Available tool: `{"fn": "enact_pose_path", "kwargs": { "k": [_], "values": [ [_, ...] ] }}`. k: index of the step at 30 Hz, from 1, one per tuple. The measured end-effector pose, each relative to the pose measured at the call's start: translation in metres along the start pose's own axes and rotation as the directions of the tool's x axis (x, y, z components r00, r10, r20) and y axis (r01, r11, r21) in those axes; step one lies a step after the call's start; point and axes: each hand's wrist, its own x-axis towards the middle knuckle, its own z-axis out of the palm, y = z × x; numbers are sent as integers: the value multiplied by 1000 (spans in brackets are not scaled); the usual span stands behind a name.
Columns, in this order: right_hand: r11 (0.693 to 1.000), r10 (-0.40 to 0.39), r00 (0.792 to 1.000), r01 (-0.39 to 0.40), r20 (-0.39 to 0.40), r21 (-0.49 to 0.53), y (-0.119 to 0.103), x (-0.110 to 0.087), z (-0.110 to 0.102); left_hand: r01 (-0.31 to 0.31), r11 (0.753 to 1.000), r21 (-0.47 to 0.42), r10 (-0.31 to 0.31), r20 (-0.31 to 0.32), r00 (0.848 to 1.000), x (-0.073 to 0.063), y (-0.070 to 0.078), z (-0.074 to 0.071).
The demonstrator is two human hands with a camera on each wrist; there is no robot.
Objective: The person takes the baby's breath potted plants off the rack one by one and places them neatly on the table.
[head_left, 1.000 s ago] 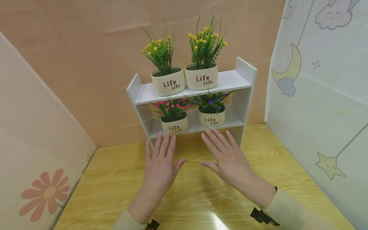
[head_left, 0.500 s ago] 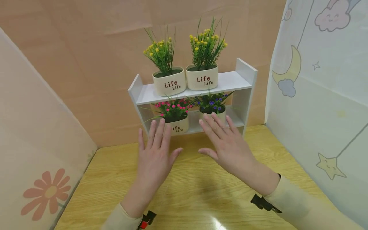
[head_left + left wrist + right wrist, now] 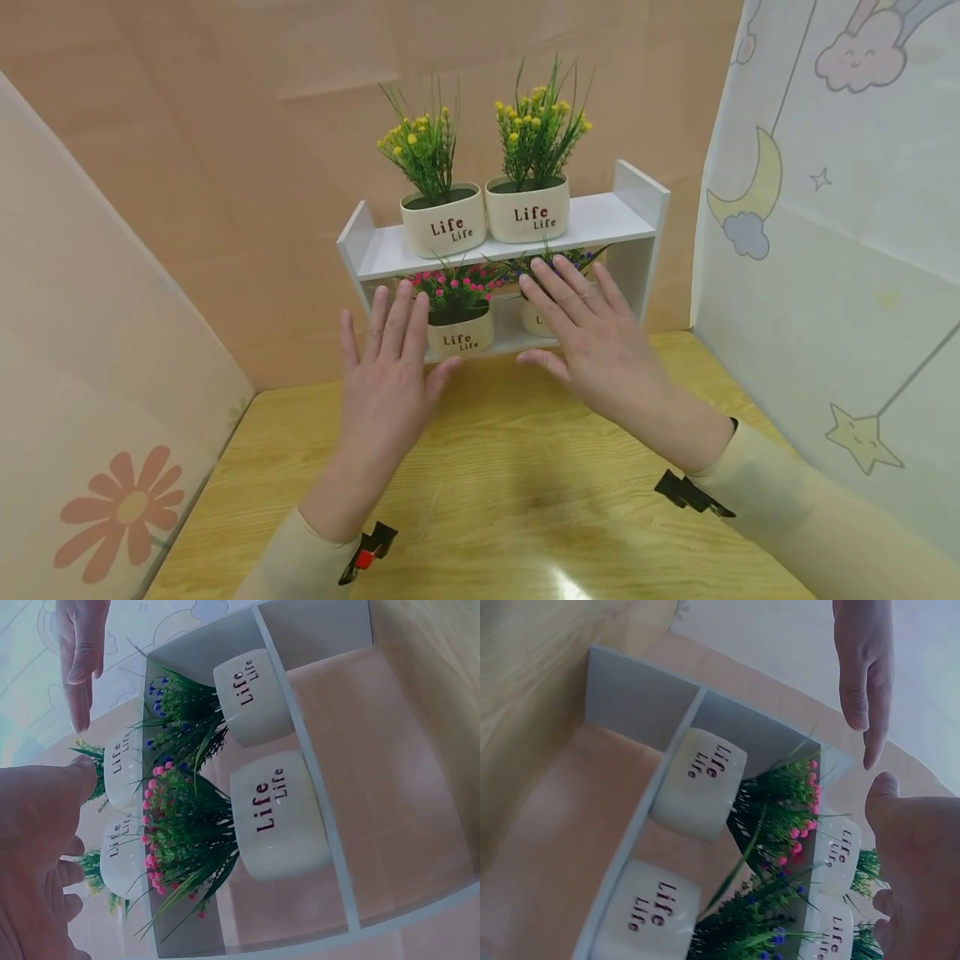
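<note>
A white two-tier shelf (image 3: 600,215) holds cream pots lettered "Life". On top stand a left yellow-flowered plant (image 3: 444,223) and a right one (image 3: 528,208), side by side. Below are a pink-flowered plant (image 3: 459,337) and a blue-flowered plant (image 3: 255,697), the latter mostly behind the right hand in the head view. My left hand (image 3: 386,387), palm down with fingers straight, hovers before the shelf's left side, nearest the pink plant. My right hand (image 3: 600,346) is likewise flat, in front of the blue plant. Neither hand holds anything; both look apart from the shelf in the wrist views.
The shelf stands at the back of a wood-grain table (image 3: 480,500). An orange-tan backdrop (image 3: 225,167) rises behind it. A flower-printed panel (image 3: 112,375) bounds the left side, and a panel with a moon and stars (image 3: 825,292) the right.
Both hands have risen in the head view from below the lower shelf to the level of the lower plants, the left also drifting left. The pots and shelf stay put.
</note>
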Motion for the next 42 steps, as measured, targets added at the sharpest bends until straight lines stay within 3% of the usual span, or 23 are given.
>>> {"fn": "enact_pose_path", "kwargs": {
  "k": [4,9,19,30,36,42],
  "values": [
    [1000,-4,1000,3,-30,-30,9,13,-8,9,1000,14,-9,-8,1000,9,-6,-4],
    [998,26,1000,-25,16,-56,20,26,-18,41,999,18,-41,0,999,22,-13,-8],
    [996,69,995,-64,76,-66,37,42,-27,110,994,8,-110,89,990,43,-26,-10],
    [983,178,967,-169,182,-66,56,52,-33,145,989,8,-144,169,975,55,-37,0],
    [975,219,952,-219,214,-21,63,55,-31,163,986,-16,-157,195,968,58,-40,8],
    [940,285,929,-319,237,119,74,60,-28,171,984,-39,-161,189,969,60,-42,11]
  ]
}}
